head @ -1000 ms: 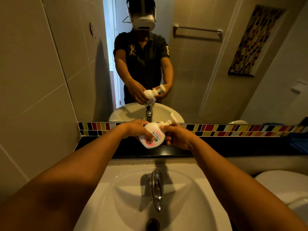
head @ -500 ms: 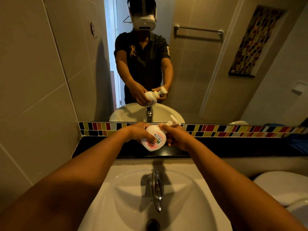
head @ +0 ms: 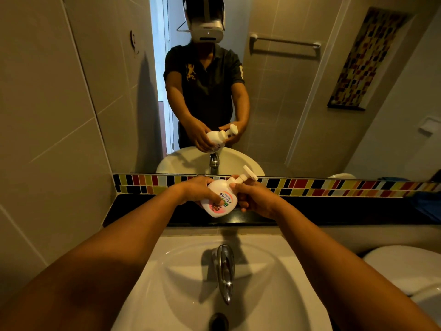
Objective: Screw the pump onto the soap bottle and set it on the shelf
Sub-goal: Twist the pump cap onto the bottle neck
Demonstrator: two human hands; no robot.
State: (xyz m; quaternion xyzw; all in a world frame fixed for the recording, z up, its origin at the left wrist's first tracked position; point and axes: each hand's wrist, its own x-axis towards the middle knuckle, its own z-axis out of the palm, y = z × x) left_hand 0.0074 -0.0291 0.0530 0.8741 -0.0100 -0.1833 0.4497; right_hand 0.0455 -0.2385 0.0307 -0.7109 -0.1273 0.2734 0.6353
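Observation:
A white soap bottle (head: pixel 220 199) with a pink and green label is held tilted above the black shelf (head: pixel 334 211) behind the sink. My left hand (head: pixel 194 191) wraps around the bottle's body from the left. The white pump (head: pixel 247 174) sits on the bottle's neck and points up to the right. My right hand (head: pixel 254 198) grips the pump's collar at the neck. The mirror shows the same hold from the other side.
A white sink (head: pixel 191 283) with a chrome tap (head: pixel 224 268) lies below my arms. A strip of coloured tiles (head: pixel 322 186) runs under the mirror (head: pixel 298 103). A white toilet (head: pixel 410 271) stands at the lower right. Tiled wall closes the left side.
The bottle and both hands have stayed over the shelf, shifting slightly. The pump head has turned and now sticks up more to the right.

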